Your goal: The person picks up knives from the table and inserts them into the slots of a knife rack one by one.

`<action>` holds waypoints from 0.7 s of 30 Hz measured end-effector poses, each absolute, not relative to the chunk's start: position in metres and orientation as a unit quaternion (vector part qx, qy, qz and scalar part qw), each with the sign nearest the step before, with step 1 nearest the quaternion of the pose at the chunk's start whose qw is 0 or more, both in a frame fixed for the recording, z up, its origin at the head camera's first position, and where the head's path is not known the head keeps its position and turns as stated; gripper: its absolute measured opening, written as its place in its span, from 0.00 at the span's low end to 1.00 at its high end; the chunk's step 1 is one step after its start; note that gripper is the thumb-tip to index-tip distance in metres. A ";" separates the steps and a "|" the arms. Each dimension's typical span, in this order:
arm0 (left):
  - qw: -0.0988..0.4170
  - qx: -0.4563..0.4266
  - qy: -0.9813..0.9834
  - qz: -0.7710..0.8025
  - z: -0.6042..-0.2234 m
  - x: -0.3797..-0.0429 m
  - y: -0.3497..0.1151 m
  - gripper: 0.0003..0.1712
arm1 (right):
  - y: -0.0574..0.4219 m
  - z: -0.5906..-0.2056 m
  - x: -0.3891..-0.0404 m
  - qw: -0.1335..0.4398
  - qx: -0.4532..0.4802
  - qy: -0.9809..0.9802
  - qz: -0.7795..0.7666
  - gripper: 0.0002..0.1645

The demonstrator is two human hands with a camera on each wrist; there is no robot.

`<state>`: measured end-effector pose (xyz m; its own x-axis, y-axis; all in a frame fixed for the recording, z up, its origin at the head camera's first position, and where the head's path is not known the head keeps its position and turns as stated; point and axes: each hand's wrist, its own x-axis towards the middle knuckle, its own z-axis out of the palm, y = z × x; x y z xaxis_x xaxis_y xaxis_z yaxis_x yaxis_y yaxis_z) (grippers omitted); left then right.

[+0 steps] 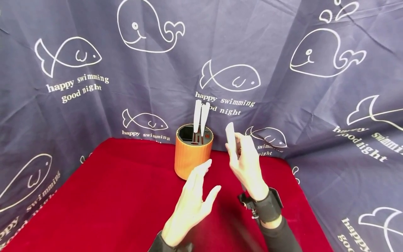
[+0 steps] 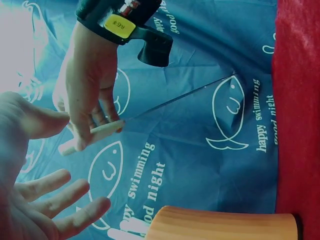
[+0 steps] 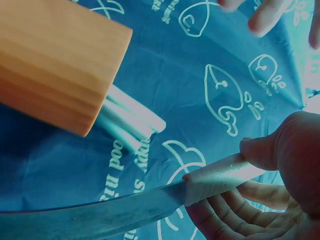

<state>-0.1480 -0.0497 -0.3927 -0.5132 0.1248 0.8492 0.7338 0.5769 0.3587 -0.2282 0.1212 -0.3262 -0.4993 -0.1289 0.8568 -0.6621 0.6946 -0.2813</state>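
Observation:
My right hand grips a knife by its white handle. In the right wrist view the long blade reaches left from the fingers, below the orange knife block. The round block stands upright on the red cloth, with white-handled utensils standing in its slotted dark top. My left hand, its fingers straight and thumb spread, is in front of the block and holds nothing. In the left wrist view the knife's thin blade points away from the left hand.
A red cloth covers the table. Grey-blue curtains printed with white fish and whales hang behind and at both sides, close behind the block. A black wrist strap with a camera sits on the right wrist.

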 end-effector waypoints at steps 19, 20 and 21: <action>0.432 -0.299 -0.756 -0.392 -0.366 -0.157 -0.050 0.38 | 0.098 -0.319 -0.186 0.389 0.321 -0.789 0.351 0.24; 0.432 -0.299 -0.754 -0.394 -0.365 -0.157 -0.051 0.38 | 0.097 -0.319 -0.185 0.388 0.327 -0.786 0.353 0.24; 0.433 -0.299 -0.753 -0.395 -0.365 -0.158 -0.051 0.38 | 0.096 -0.319 -0.183 0.385 0.331 -0.784 0.357 0.23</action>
<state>-0.1575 -0.0510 -0.3650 -0.4461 0.1096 0.8883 0.7926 0.5093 0.3352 -0.1834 0.0961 -0.3187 -0.4852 -0.2444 0.8395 -0.7935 0.5263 -0.3054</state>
